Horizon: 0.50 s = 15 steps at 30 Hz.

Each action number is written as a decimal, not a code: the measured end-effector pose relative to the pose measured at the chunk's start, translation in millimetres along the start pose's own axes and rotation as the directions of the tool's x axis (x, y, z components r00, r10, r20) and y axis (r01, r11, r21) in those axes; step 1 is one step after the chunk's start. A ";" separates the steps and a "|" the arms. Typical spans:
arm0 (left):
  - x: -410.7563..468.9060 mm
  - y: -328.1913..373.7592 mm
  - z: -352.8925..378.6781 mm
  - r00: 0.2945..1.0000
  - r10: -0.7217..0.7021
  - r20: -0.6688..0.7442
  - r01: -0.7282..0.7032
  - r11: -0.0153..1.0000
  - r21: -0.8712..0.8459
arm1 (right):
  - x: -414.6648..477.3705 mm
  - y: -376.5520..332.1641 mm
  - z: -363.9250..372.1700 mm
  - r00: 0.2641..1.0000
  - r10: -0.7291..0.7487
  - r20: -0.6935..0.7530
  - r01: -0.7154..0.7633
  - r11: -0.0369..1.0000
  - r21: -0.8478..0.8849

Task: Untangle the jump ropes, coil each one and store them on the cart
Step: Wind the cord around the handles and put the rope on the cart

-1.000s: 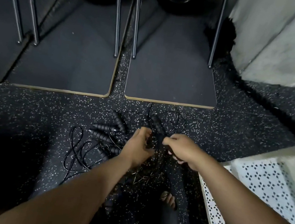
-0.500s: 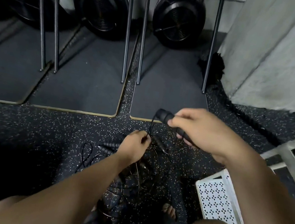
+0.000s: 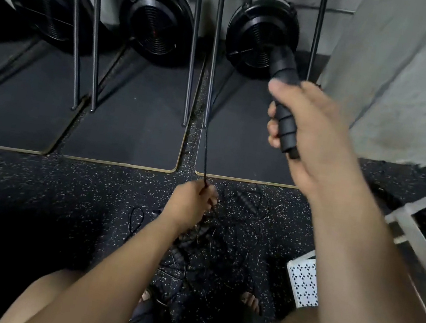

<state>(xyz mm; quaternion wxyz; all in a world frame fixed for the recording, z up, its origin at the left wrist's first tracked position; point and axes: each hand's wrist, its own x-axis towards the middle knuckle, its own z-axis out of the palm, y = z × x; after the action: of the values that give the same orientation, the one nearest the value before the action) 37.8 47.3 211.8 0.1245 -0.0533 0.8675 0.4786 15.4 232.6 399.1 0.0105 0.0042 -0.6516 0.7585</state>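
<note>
While the right hand (image 3: 312,126) is raised over the rightmost mat, I see its fingers and thumb wrapped tight round a black ribbed handle (image 3: 285,67) of a jump rope. The handle is tilted, and both of its ends stick out of the fist. Any marking on the three black fan housings (image 3: 156,20) along the back wall is too blurred for me to read.

The floor (image 3: 39,178) is dark rubber flecked with white. Three black mats (image 3: 129,122) with pale edges lie on it side by side. Thin steel legs (image 3: 95,35) stand on the mats, and a rough grey pillar (image 3: 409,79) fills the upper right.

Lower down and well apart from the raised hand, the left hand (image 3: 189,202) has its fingers curled round a thin black cord (image 3: 206,146). The cord runs straight up from that fist across the gap between the mats, and its top blurs into the dark housing near the handle. Beneath and behind the left hand the tangle of ropes (image 3: 208,243) lies on the floor, with a second handle (image 3: 246,201) just to the right of the fist. The white cart (image 3: 304,281), with its perforated shelf, stands at the right edge, near the tangle. Bare toes (image 3: 251,302) show on the floor beside it.
</note>
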 end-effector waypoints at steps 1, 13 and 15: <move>0.7 1.9 -3.5 1.000 0.005 -0.017 -0.005 1.000 -0.015 | -0.1 11.4 3.1 1.000 0.001 -0.016 -0.001 1.000 -0.002; 25.1 47.8 -43.8 0.956 0.124 -0.266 -0.139 0.990 -0.037 | 8.5 129.4 19.8 0.935 0.352 0.042 -0.316 0.883 -0.347; 27.7 60.4 -50.0 0.948 0.130 -0.290 -0.172 0.977 -0.125 | 7.0 133.0 15.6 0.925 0.373 0.077 -0.307 0.848 -0.432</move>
<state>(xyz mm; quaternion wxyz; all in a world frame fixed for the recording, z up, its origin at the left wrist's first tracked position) -9.9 38.3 279.3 -0.0412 -0.0630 0.8397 0.5378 5.5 197.2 270.2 -0.1752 -0.0538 -0.7857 0.5908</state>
